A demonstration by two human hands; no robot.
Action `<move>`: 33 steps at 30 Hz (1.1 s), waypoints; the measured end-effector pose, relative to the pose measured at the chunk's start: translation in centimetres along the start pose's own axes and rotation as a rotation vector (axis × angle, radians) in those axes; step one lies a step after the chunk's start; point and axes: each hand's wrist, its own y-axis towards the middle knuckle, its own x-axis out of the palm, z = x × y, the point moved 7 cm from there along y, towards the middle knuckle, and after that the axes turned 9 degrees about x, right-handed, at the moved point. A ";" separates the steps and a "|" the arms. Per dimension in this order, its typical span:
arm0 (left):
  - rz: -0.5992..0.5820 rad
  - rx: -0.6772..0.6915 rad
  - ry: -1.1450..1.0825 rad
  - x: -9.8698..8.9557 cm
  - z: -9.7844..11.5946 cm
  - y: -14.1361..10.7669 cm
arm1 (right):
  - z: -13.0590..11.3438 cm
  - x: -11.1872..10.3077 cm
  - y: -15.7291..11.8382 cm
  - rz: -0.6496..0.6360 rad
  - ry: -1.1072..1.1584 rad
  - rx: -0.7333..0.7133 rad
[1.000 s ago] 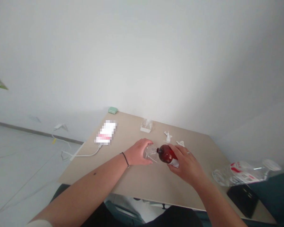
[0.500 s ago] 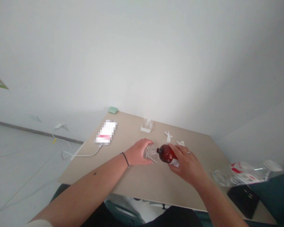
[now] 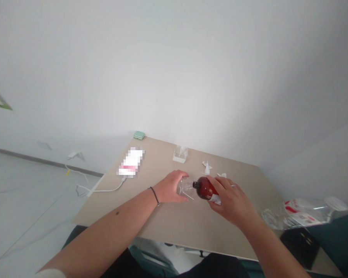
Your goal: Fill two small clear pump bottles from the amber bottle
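In the head view, my left hand is wrapped around a small clear container over the middle of the table. My right hand grips a brown-red bottle with a white label, tilted so that its dark, uncapped neck points left at the container's opening. Bottle mouth and container are very close; whether they touch I cannot tell. Any liquid passing between them is too small to make out. Beyond my right hand stands a small white nozzle-topped piece, with crumpled white tissue beside it.
A clear box of tissues sits near the wall. Left of it lie a blurred-out phone on a white cable and a green case. A large clear plastic bottle and a black object are at the right.
Both hands keep their hold and nearly the same pose. The whole view has shifted very slightly.
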 end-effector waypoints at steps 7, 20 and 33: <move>0.003 -0.011 -0.013 0.0 -0.1 0.0 | -0.1 -0.3 0.1 -0.001 -0.011 -0.007; 0.007 -0.005 -0.004 0.1 -0.2 -0.1 | -0.2 -0.4 0.2 -0.015 -0.011 -0.018; 0.006 0.005 0.004 0.1 -0.1 -0.1 | -0.2 -0.4 0.3 -0.019 -0.021 -0.019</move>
